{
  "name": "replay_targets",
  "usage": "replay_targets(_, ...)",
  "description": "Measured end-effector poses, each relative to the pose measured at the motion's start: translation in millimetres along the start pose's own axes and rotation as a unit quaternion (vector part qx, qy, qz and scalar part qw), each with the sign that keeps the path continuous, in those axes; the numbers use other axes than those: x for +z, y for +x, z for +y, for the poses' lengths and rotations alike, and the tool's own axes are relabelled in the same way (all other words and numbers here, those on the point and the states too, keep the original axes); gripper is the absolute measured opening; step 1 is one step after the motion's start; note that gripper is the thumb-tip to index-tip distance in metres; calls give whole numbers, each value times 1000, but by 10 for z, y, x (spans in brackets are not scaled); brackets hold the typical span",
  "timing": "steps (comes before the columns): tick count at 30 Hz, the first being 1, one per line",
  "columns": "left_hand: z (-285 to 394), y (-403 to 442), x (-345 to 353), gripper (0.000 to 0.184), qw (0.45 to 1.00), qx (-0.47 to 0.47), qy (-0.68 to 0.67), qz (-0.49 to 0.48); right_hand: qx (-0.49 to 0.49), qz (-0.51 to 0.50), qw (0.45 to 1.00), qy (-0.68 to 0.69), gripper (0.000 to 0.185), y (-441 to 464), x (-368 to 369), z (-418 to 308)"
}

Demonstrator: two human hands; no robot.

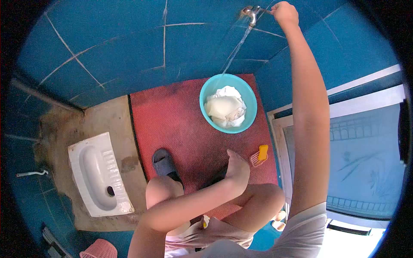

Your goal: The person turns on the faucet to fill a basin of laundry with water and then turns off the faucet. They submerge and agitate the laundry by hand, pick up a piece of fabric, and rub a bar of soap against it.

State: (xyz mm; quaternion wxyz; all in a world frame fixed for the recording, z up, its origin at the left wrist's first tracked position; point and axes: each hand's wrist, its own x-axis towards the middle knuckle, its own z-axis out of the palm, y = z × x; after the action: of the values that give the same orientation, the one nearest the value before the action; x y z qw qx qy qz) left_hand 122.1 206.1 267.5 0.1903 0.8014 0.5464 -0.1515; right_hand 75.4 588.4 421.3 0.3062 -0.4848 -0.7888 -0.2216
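At the top, my right hand (285,16) is closed on the small handle of a metal tap (251,16) on the tiled wall. From its spout a thin stream of water slants down into a turquoise basin (254,109). Inside the basin lies a heap of wet white cloth (226,105). My left hand (238,167) hangs by my bent knee, below the basin and apart from it. It holds nothing that I can see, and its fingers look loosely stretched, though partly hidden.
Right of my left hand, a yellow soap bar (263,152) rests on a striped soap dish (255,161). The basin stands on a red mat (172,116). At left is a white squat toilet (92,172), with a pink basket (99,249) below. A door (361,159) is at right.
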Motion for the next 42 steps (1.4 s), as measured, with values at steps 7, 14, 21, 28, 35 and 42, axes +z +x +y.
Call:
replay_targets(7,73,1,2,42,1000,28,4,0,7,-4,1000,27,11,-24,48,50)
replay_targets(14,153,4,132,31,998,7,31,47,22,-23,999,16,11,-93,-76,-81)
replay_targets(21,113,14,111,32,999,7,25,47,25,-4,1000,13,10,-62,5,-38)
replay_targets(28,160,-9,144,31,997,2,23,69,21,21,999,-10,12,-59,40,5)
replay_targets(35,177,2,141,31,998,13,40,51,41,-112,993,-11,18,91,130,226)
replay_targets(42,150,3,129,31,998,9,40,53,88,-95,991,22,21,-63,0,149)
